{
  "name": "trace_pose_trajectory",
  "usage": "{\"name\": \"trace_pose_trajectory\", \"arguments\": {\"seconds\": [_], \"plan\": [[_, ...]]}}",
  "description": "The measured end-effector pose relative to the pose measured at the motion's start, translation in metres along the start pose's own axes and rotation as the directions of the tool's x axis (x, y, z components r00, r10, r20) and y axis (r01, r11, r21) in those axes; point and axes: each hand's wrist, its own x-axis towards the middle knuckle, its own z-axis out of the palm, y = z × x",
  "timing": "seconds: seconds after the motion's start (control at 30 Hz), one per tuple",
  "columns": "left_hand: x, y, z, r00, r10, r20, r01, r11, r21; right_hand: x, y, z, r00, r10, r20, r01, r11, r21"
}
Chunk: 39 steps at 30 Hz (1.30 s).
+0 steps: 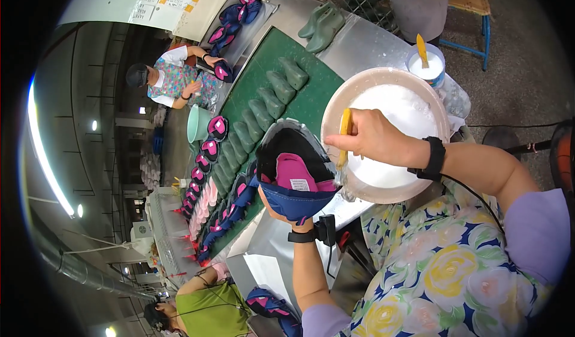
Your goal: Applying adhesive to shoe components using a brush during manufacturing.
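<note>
My left hand (pixel 271 208), mostly hidden, is closed around a navy shoe upper (pixel 299 202) with a black inside and a bright pink lining. The open edge of the upper faces up and has a greyish-white wet-looking band along it. My right hand (pixel 378 140) grips a brush (pixel 345 126) by its yellow handle. Its bristles point down at the right edge of the upper, close to or touching it; I cannot tell which. Just behind the brush stands a wide beige basin (pixel 332 100) holding white liquid, with my right hand above it.
A green conveyor belt (pixel 278 49) carries a row of green shoe lasts (pixel 272 102), more navy-and-pink uppers (pixel 224 220) and pale pink pieces (pixel 203 208). Beyond the basin is a small tub (pixel 436 81) with another brush. Two co-workers (pixel 185 79) (pixel 209 307) are along the line.
</note>
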Motion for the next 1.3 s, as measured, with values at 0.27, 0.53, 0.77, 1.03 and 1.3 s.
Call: {"name": "trace_pose_trajectory", "arguments": {"seconds": [0.27,0.53,0.77,1.03,1.3], "plan": [[-0.007,-0.014,-0.02,0.943,-0.317,0.099,0.332,0.892,-0.306,-0.01,-0.01,-0.014,0.966,-0.254,0.041,0.252,0.966,0.054],[-0.056,0.004,-0.015,0.94,-0.308,0.147,0.341,0.873,-0.349,0.0,-0.016,-0.001,0.424,-0.899,0.106,0.89,0.436,0.137],[-0.062,0.011,0.016,0.938,-0.29,0.19,0.342,0.86,-0.379,0.018,-0.011,0.001,0.4,-0.862,0.312,0.915,0.393,-0.088],[-0.074,-0.017,-0.005,0.918,-0.321,0.232,0.39,0.832,-0.395,0.018,-0.006,-0.032,0.813,-0.417,0.406,0.506,0.852,-0.138],[-0.092,-0.031,-0.011,0.888,-0.362,0.285,0.453,0.799,-0.395,0.015,-0.017,-0.02,0.665,-0.716,0.213,0.731,0.683,0.015]]}}
